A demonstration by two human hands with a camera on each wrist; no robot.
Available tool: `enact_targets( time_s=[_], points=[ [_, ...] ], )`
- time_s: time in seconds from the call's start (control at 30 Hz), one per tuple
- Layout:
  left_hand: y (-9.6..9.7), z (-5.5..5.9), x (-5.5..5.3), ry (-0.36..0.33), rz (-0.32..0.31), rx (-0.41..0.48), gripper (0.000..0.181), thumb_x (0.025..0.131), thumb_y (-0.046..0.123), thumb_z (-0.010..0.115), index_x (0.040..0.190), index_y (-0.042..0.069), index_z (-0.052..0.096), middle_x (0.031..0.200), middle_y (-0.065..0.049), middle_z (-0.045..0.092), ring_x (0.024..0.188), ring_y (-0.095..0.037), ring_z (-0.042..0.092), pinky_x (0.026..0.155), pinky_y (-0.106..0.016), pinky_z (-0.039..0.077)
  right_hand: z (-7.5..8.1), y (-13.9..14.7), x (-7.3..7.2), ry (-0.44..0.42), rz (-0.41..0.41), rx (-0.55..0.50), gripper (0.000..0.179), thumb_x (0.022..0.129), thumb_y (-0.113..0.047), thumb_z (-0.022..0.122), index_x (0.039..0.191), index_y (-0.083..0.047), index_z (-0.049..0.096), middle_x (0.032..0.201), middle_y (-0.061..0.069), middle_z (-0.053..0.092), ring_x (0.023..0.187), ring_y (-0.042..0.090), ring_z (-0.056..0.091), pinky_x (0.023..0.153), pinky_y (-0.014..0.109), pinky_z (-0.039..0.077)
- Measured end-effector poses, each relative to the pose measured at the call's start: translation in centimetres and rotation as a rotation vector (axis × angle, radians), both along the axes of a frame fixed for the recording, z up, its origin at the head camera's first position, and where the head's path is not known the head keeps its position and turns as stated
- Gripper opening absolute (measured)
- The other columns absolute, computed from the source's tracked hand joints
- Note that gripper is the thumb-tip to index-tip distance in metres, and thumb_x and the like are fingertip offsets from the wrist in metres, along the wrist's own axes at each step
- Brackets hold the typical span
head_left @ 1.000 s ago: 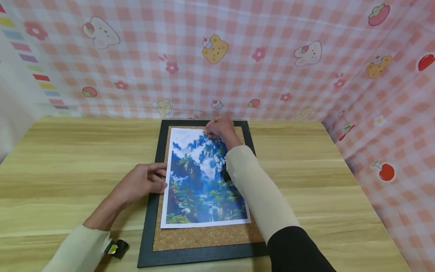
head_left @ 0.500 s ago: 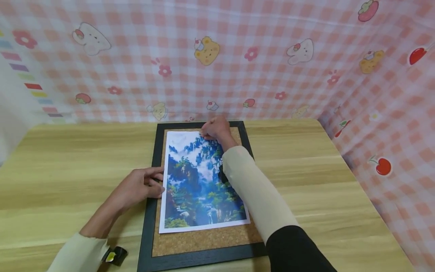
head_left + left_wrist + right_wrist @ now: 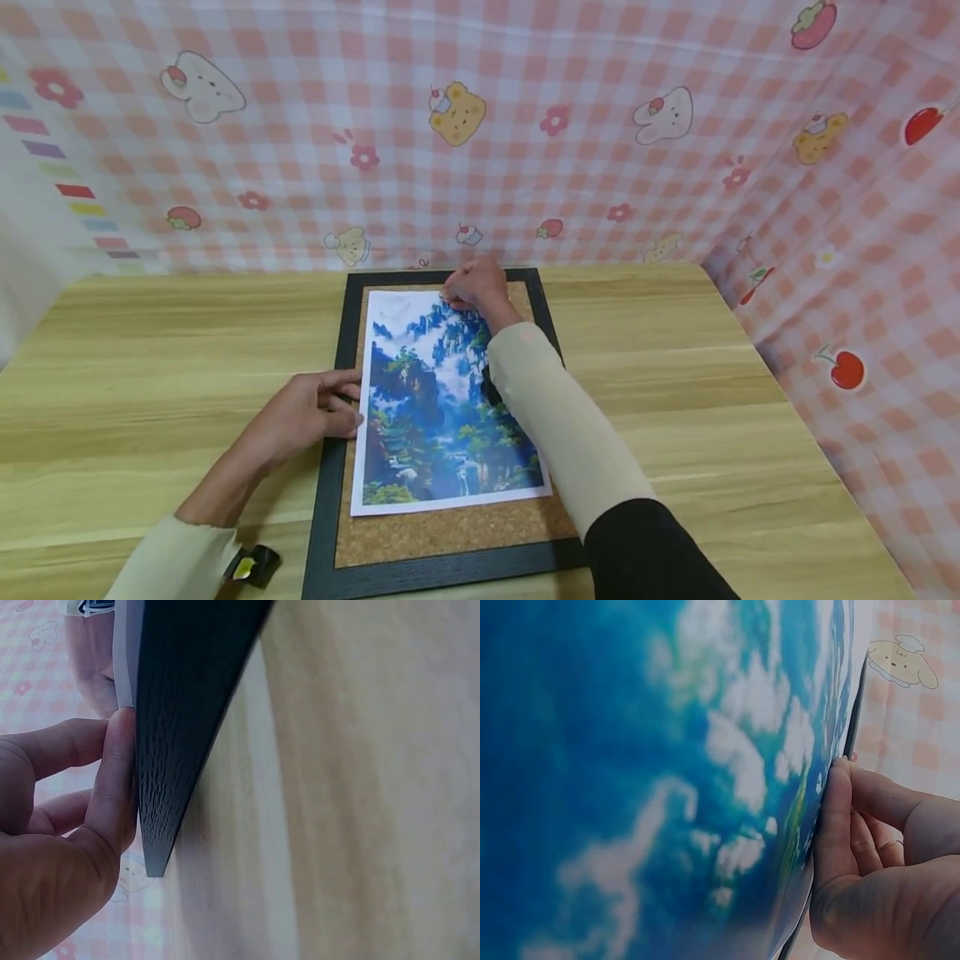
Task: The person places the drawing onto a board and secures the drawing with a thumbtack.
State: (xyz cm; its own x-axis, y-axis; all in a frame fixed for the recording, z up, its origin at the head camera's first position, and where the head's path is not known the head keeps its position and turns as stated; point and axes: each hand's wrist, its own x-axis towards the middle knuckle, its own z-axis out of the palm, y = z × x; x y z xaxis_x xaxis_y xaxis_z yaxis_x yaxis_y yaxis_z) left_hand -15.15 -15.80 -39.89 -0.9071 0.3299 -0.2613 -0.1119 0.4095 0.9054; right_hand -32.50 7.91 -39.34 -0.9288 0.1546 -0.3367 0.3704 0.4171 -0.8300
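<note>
A printed landscape picture (image 3: pixel 438 417) of blue mountains and mist lies on a cork board (image 3: pixel 450 537) with a black frame (image 3: pixel 420 577). At its left edge, my left hand (image 3: pixel 303 414) rests with spread, slightly bent fingers; the left wrist view shows the thumb (image 3: pixel 112 772) touching the paper's edge beside the frame. My right hand (image 3: pixel 480 283) is at the picture's top edge, thumb and forefinger pinched together. Between those fingertips, the right wrist view shows a tiny piece of a push pin (image 3: pixel 841 760), mostly hidden. The right forearm covers the picture's right side.
The board lies on a wood-grain table (image 3: pixel 675 375), its far end close to a pink checked cloth (image 3: pixel 510 175) hung behind. Another checked cloth (image 3: pixel 892 283) hangs along the right side. A black strap piece (image 3: pixel 258 567) sits by the left cuff.
The head view has shifted slightly, so the whole scene sits a little further left and lower. Both hands keep their places on the picture.
</note>
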Motion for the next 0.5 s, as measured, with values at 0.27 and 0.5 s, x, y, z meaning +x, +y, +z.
enact_targets(
  time_s=[0.27, 0.5],
  points=[
    [-0.41, -0.22, 0.14, 0.020, -0.037, 0.005, 0.063, 0.092, -0.010, 0.062, 0.149, -0.014, 0.036, 0.128, -0.027, 0.055, 0.098, -0.026, 0.066, 0.077, -0.034, 0.060, -0.07, -0.06, 0.33, 0.004, 0.006, 0.019, 0.005, 0.086, -0.001, 0.079, 0.091, -0.001, 0.079, 0.091, 0.011, 0.072, 0.066, 0.015, 0.068, 0.061, 0.025, 0.059],
    [-0.33, -0.09, 0.09, 0.003, -0.016, 0.013, 0.062, 0.092, -0.009, 0.062, 0.149, -0.012, 0.038, 0.129, -0.026, 0.056, 0.097, -0.025, 0.064, 0.077, -0.033, 0.060, 0.30, -0.39, 0.15, 0.002, 0.017, 0.064, 0.004, 0.084, -0.002, 0.081, 0.088, -0.004, 0.079, 0.094, 0.009, 0.071, 0.070, 0.017, 0.070, 0.064, 0.026, 0.060]
  ],
)
